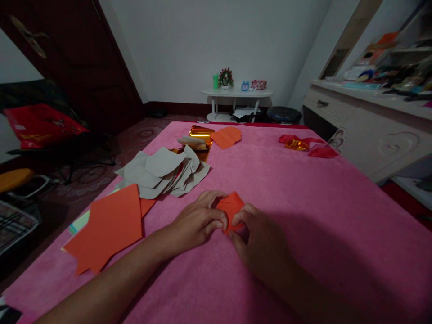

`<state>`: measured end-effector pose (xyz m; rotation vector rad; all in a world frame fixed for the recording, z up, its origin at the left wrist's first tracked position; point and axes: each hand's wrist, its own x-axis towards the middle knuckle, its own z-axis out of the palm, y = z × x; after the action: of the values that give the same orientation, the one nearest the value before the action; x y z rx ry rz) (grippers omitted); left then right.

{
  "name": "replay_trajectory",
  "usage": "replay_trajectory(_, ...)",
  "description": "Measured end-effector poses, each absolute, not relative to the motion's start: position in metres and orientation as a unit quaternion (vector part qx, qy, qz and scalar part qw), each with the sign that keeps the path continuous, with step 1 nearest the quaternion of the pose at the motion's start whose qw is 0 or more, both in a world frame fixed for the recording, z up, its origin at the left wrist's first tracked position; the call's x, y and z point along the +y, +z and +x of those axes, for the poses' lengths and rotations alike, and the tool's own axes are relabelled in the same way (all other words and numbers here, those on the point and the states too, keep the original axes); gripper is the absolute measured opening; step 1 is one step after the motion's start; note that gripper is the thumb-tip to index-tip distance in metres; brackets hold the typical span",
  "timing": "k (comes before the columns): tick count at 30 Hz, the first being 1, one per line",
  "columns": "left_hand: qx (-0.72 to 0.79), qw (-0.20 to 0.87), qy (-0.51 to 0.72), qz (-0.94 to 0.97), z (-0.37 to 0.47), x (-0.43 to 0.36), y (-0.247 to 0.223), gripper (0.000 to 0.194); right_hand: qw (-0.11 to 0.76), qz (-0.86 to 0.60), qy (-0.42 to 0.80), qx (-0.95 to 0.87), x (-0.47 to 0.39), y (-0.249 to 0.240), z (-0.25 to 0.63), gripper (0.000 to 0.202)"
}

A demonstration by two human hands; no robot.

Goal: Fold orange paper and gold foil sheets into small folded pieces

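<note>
A small folded piece of orange paper (231, 206) lies on the pink cloth of the table, between my two hands. My left hand (199, 220) grips its left side, with the thumb on the near edge and the fingers curled around the far side. With thumb and forefinger, my right hand (258, 238) pinches its right near edge. To the left are large cut sheets of orange paper (114, 225), lying over paler paper. Behind my left hand sits a loose pile of grey cut paper pieces (162, 168).
Farther back lie a gold foil roll (201, 133), an orange paper piece (227, 137) and red petal-like pieces (322, 151) with gold foil (297, 145). A white dresser (378, 130) stands along the right. A chair with a red bag (43, 126) is at left.
</note>
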<state>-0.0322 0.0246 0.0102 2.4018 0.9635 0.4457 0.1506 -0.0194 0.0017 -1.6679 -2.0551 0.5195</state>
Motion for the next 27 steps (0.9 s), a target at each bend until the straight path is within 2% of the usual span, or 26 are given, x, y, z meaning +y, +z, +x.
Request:
replay_trajectory(5, 0.398, 0.249, 0.201, 0.86, -0.028, 0.028, -0.001, 0.006, 0.221, -0.603, 0.184, -0.744, -0.021, -0.002, 0.15, 0.008)
replay_trajectory(10, 0.425, 0.273, 0.25, 0.826, -0.025, 0.029, -0.009, 0.014, 0.244, -0.592, 0.168, -0.75, -0.022, -0.007, 0.151, 0.013)
replay_trajectory(15, 0.434, 0.275, 0.243, 0.823, -0.023, 0.028, -0.007, 0.004, 0.253, -0.588, 0.164, -0.751, -0.022, -0.01, 0.153, 0.018)
replay_trajectory(19, 0.442, 0.283, 0.237, 0.818, -0.022, 0.028, -0.006, 0.009, 0.257, -0.584, 0.162, -0.753, -0.022, -0.01, 0.153, 0.018)
replay_trajectory(27, 0.457, 0.264, 0.237, 0.815, -0.018, 0.026, -0.005, 0.005, 0.252, -0.58, 0.161, -0.758, -0.021, -0.01, 0.153, 0.016)
